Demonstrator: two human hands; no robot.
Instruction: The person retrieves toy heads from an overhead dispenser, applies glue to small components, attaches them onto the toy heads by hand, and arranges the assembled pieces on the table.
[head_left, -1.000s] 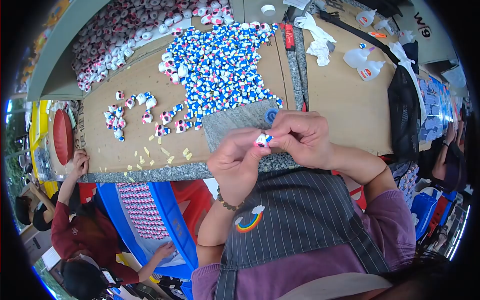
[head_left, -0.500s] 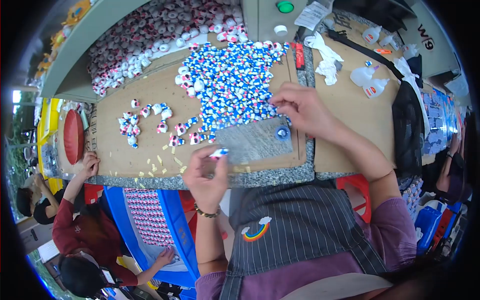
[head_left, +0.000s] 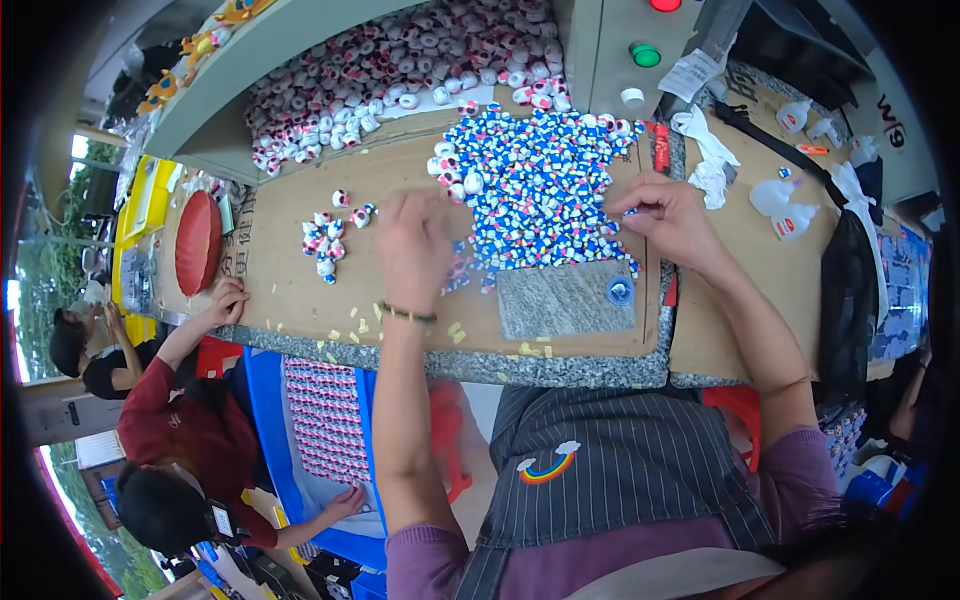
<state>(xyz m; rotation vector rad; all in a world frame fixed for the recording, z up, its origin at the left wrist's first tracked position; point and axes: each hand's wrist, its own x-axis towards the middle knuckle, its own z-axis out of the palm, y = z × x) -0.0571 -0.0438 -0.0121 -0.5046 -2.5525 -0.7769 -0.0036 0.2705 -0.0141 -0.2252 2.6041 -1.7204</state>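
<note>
My left hand (head_left: 415, 245), smeared by motion, hovers over the table's middle left of the pile; whether it holds anything is hidden. It covers part of the assembled figures. My right hand (head_left: 672, 218) has thumb and finger pinched together at the pile's right edge, with a bit of blue showing at the tips, seemingly a small blue-and-white piece (head_left: 630, 211). The pile of small blue-and-white pieces (head_left: 540, 190) spreads over the cardboard. Below it lie a grey stone-patterned slab (head_left: 550, 305) and a small round blue container (head_left: 619, 291). Several joined figures (head_left: 323, 240) sit to the left.
White-and-pink heads (head_left: 400, 60) fill the shelf behind. A red dish (head_left: 198, 243) stands at left; white squeeze bottles (head_left: 792, 220) are at right. Yellowish scraps (head_left: 457, 332) lie near the stone edge. A co-worker (head_left: 190, 435) reaches into a blue bin (head_left: 268, 430).
My left hand has moved from the table's front edge, where it held a small figure, up over the cardboard. My right hand stays pinched by the pile. The whole view has shifted.
</note>
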